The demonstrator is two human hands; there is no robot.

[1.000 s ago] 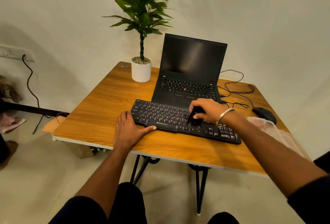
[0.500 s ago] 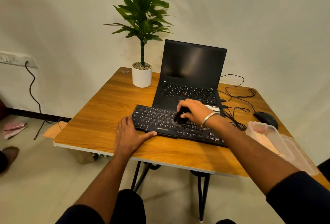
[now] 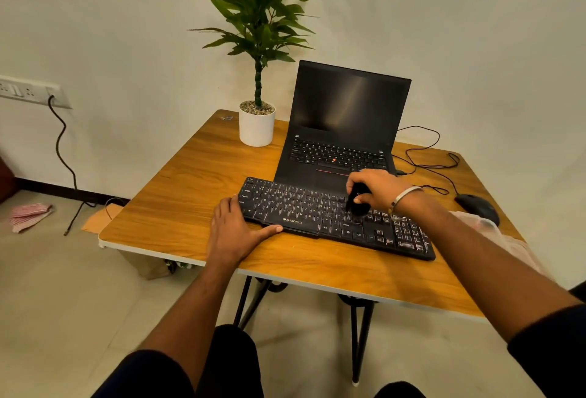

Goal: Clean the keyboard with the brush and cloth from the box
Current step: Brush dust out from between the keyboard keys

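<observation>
A black keyboard (image 3: 304,207) lies across the wooden table (image 3: 177,207), in front of the laptop. My right hand (image 3: 375,186) grips a small black brush (image 3: 356,202), whose tip rests on the keys right of the keyboard's middle. My left hand (image 3: 233,232) lies flat on the table at the keyboard's near left corner, thumb along its front edge, holding nothing. A clear plastic box (image 3: 482,223) stands at the right, mostly hidden behind my right forearm. No cloth shows in it.
An open black laptop (image 3: 345,118) stands behind the keyboard, a potted plant (image 3: 257,125) to its left. A black mouse (image 3: 477,207) and loose cables (image 3: 425,156) lie at the back right. A cord hangs from the wall socket (image 3: 28,91) at left.
My right hand swept the brush left across the keys, then back to the right. The left hand stayed at the keyboard's corner. The camera view has shifted a little.
</observation>
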